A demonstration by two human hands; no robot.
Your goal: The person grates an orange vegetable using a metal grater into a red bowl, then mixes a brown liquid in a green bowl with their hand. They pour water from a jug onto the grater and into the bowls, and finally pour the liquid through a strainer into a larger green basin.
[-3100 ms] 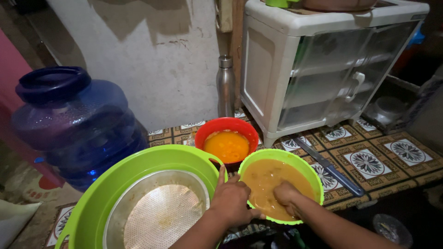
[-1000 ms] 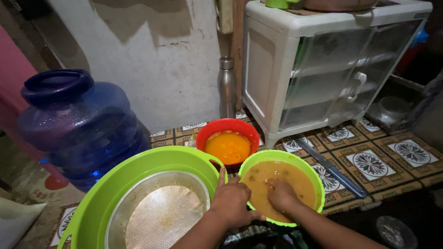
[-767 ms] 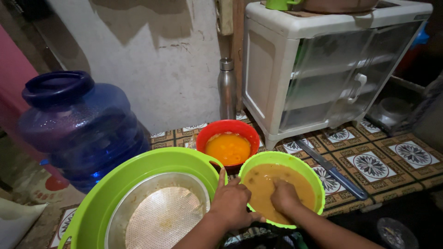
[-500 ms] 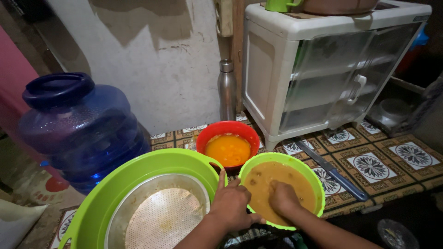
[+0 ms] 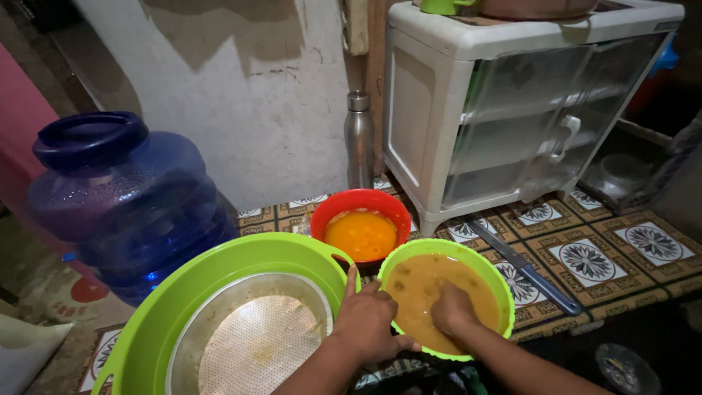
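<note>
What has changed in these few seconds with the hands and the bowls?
Little. The right hand stays sunk in the brown mix of the small green bowl, shifting slightly toward the middle. The left hand keeps gripping that bowl's near rim. The red bowl, big green basin, blue water jug, steel bottle and knife have not moved.

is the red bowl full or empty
Partly full. The red bowl stands upright on the mat and holds a pool of orange-yellow liquid well below its rim; neither hand touches it.
</note>
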